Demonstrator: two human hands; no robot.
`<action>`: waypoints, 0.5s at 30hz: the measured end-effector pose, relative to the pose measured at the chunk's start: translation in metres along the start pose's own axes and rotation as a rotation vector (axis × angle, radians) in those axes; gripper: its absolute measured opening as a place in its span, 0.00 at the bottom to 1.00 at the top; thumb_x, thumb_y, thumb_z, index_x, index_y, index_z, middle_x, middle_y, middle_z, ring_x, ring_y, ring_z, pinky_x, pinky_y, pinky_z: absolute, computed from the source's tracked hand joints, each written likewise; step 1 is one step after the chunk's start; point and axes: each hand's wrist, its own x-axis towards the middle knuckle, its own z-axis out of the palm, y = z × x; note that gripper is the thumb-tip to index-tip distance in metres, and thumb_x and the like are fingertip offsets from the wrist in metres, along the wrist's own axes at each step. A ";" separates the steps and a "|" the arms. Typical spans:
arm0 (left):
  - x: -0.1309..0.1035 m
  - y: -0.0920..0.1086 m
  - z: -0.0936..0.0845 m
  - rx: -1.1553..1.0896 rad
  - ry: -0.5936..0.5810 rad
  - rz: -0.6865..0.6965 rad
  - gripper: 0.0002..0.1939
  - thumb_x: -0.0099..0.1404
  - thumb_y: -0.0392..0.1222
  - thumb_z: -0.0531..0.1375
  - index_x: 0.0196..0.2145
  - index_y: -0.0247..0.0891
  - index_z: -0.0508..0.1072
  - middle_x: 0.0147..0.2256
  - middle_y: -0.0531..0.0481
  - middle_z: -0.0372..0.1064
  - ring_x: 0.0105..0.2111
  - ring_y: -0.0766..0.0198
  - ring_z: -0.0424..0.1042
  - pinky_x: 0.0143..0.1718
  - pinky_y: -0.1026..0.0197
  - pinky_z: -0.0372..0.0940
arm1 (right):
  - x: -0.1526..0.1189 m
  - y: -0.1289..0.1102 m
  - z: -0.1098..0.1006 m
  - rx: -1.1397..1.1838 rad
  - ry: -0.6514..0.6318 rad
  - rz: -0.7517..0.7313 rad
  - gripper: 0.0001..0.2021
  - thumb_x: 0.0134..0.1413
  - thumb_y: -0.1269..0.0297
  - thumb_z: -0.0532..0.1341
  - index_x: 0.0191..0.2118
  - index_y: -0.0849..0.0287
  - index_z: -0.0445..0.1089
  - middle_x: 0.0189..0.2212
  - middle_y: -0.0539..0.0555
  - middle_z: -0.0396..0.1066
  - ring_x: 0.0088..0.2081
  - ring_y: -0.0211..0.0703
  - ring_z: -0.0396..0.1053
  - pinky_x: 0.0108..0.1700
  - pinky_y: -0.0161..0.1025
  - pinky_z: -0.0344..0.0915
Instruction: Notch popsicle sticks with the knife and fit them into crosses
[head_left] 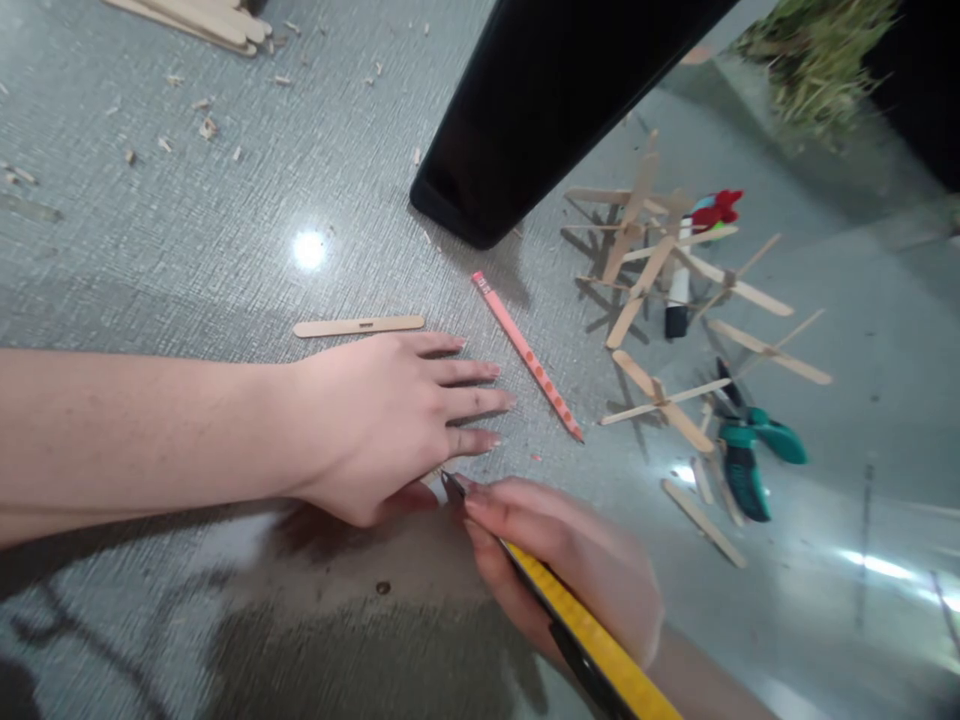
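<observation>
My left hand [390, 405] lies palm down on the grey table, fingers stretched out and slightly spread, thumb bent in beneath. A small pale wooden edge [433, 474] shows between its thumb and index finger; the rest is hidden under the hand. My right hand [566, 555] is closed around a yellow and black utility knife [574, 610], its blade tip at that pale edge. Just above my left hand lies a craft stick [358, 327] with a small dark mark or slot in its middle. A pink pencil [527, 357] with orange spots rests beyond my left fingertips.
A large black object [555, 110] stands at the top centre. To the right are crossed craft-stick pieces [645, 285], a white marker [678, 285], a red item [718, 210] and green-handled pliers [742, 465]. Wood shavings [208, 128] and stacked sticks [214, 22] lie upper left.
</observation>
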 end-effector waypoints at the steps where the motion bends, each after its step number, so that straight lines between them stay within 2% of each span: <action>1: 0.000 0.000 0.000 -0.003 -0.001 -0.001 0.31 0.64 0.53 0.55 0.63 0.46 0.66 0.70 0.51 0.50 0.70 0.52 0.49 0.71 0.46 0.44 | 0.000 -0.001 0.000 0.019 0.002 0.005 0.14 0.60 0.77 0.58 0.47 0.51 0.69 0.23 0.43 0.74 0.24 0.35 0.74 0.28 0.29 0.73; 5: -0.001 0.001 -0.001 -0.004 0.015 0.006 0.30 0.66 0.54 0.55 0.63 0.44 0.67 0.69 0.49 0.51 0.70 0.51 0.51 0.70 0.43 0.46 | -0.003 -0.001 0.000 0.035 0.002 0.018 0.16 0.59 0.78 0.58 0.48 0.51 0.69 0.24 0.43 0.75 0.24 0.34 0.73 0.30 0.30 0.73; 9: -0.002 0.002 -0.001 0.011 0.006 0.001 0.30 0.65 0.53 0.55 0.63 0.44 0.66 0.69 0.49 0.50 0.70 0.52 0.51 0.71 0.44 0.45 | -0.005 0.000 -0.001 -0.018 0.019 0.006 0.12 0.57 0.78 0.60 0.43 0.53 0.70 0.27 0.46 0.76 0.26 0.34 0.75 0.30 0.30 0.73; 15: 0.001 0.000 0.000 0.014 -0.005 0.008 0.34 0.62 0.53 0.57 0.65 0.44 0.65 0.70 0.49 0.49 0.70 0.52 0.49 0.71 0.44 0.44 | -0.004 0.004 0.000 -0.040 0.049 -0.014 0.11 0.57 0.76 0.61 0.44 0.55 0.70 0.29 0.47 0.77 0.29 0.34 0.77 0.33 0.28 0.74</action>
